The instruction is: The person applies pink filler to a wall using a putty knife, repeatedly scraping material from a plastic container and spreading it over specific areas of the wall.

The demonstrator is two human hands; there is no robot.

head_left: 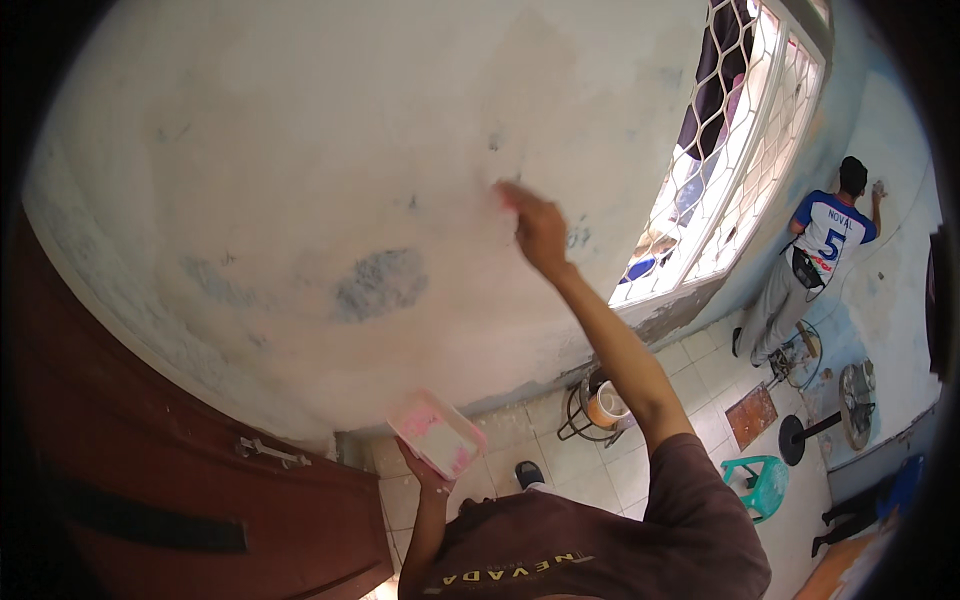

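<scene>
1. Right hand (540, 228) presses a small pink-smeared tool, barely visible, against the patched wall (300, 180); fingers closed on it.
2. Left hand (425, 472) grips a pink-stained tray (437, 432) below the wall, beside the brown door (200, 480).

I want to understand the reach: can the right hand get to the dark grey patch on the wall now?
Probably yes: the right hand already touches the wall, and nothing lies between it and the grey patch.
</scene>
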